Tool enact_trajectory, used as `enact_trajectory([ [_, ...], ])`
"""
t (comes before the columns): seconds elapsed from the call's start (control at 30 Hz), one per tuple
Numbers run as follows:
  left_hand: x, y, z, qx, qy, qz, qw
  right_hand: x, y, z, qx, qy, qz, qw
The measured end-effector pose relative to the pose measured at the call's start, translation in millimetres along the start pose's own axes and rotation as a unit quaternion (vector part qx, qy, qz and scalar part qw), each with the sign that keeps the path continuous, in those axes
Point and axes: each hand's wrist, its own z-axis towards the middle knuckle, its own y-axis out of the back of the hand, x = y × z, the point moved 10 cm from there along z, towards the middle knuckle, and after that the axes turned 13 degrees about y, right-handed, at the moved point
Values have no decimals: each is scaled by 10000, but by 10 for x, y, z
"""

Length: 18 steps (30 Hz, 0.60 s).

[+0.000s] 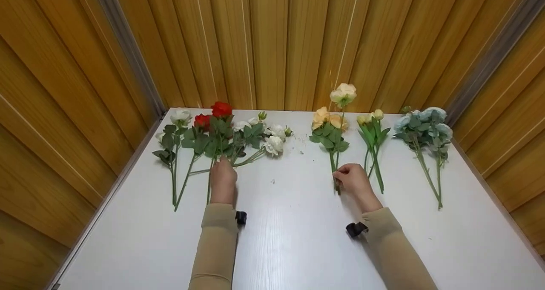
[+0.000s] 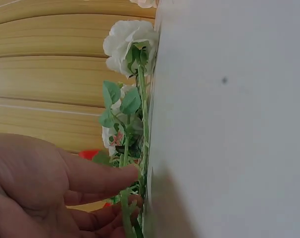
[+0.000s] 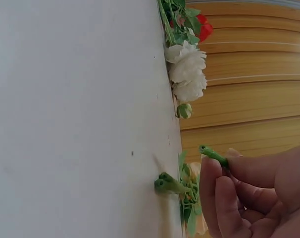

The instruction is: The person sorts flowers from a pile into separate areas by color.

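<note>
My right hand (image 1: 354, 182) pinches the lower stem of a pale peach rose (image 1: 343, 95) between thumb and fingers. Its bloom stands above two deeper peach roses (image 1: 321, 118) lying on the table. From the right wrist, the cut end of the held stem (image 3: 213, 154) pokes out past my fingertips. On the left, among red roses (image 1: 222, 109) and white flowers (image 1: 273, 145), my left hand (image 1: 223, 181) holds a green flower stem (image 2: 126, 210) between thumb and fingers, low over the table. Which bloom that stem bears I cannot tell.
A white rose (image 1: 181, 116) lies at the far left of the white table (image 1: 272, 239). Right of my right hand are yellow tulips (image 1: 375, 118), then pale blue flowers (image 1: 432, 122). Wood-panelled walls (image 1: 268, 47) rise behind and on both sides. Small specks dot the tabletop.
</note>
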Motion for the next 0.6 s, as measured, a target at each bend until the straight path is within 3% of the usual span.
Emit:
enact_trajectory([
  [0.13, 153, 0, 84, 315, 346, -4, 9989, -116, -25, -8, 182, -310, -97, 9993],
  [0.37, 359, 152, 192, 46, 660, -325, 9973, -203, -54, -9, 344, -459, 81, 9983],
  [0.6, 402, 178, 201, 60, 741, -287, 9968, -247, -59, -17, 406, -534, 123, 9977],
])
